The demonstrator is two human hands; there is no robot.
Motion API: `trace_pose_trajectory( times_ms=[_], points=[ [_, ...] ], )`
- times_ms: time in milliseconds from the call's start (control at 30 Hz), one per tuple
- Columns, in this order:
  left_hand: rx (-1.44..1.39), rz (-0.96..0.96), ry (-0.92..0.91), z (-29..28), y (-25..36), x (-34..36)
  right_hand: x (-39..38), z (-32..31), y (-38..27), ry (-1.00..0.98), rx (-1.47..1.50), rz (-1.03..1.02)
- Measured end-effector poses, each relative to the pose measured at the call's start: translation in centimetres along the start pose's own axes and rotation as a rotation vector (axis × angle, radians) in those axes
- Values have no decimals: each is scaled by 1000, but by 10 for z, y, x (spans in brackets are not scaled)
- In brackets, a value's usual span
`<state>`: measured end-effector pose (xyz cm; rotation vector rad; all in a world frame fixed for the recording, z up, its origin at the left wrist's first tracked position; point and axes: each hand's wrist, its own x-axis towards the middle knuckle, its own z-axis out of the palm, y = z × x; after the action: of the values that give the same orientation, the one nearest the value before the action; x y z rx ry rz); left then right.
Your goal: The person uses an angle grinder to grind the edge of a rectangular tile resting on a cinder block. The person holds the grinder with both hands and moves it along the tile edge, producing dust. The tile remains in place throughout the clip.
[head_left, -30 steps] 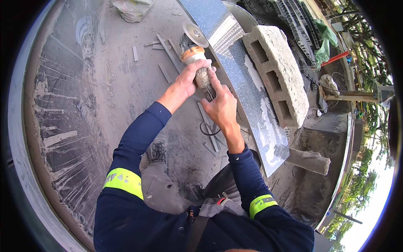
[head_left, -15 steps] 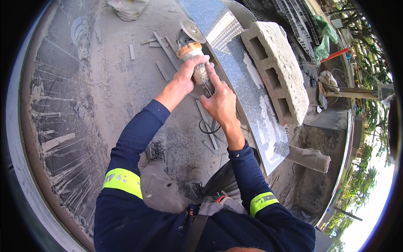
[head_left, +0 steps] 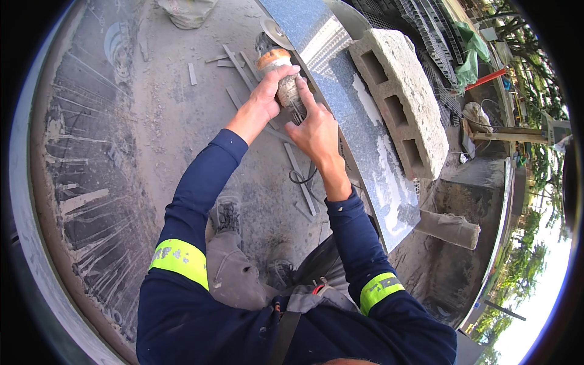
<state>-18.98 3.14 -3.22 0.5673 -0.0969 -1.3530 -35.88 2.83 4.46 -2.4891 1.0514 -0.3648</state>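
Note:
Both my hands are closed around an angle grinder (head_left: 288, 92) with an orange band and a dusty, worn body. My left hand (head_left: 266, 96) grips it near the head, thumb over the top. Behind it, my right hand (head_left: 316, 129) holds the rear of the body, forefinger stretched along it. The round disc (head_left: 275, 33) of the grinder lies at the left edge of a polished grey stone slab (head_left: 340, 91); whether it touches cannot be made out. A dark cord (head_left: 299, 177) loops below my right hand.
A hollow concrete block (head_left: 404, 100) sits on the slab's right side. Cut stone strips (head_left: 298, 173) lie scattered on the dusty floor near my boots (head_left: 227, 216). At the far left is a pale sack (head_left: 187, 12). A dusty cylinder (head_left: 450, 229) juts out right of the slab.
My hands and the grinder have shifted slightly left. The disc now sits lower and partly behind the slab's edge, where before its face showed more fully.

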Motion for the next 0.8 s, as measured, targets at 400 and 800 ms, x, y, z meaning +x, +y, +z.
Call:
trace_pose_trajectory(
  times_ms=[400,800],
  points=[
    [-38,-14,22,11,-42,-55,-58,-15,4,-3,15,-8],
    [-22,21,5,-6,-10,-2,-5,-4,-5,-41,-42,-9]
  ],
)
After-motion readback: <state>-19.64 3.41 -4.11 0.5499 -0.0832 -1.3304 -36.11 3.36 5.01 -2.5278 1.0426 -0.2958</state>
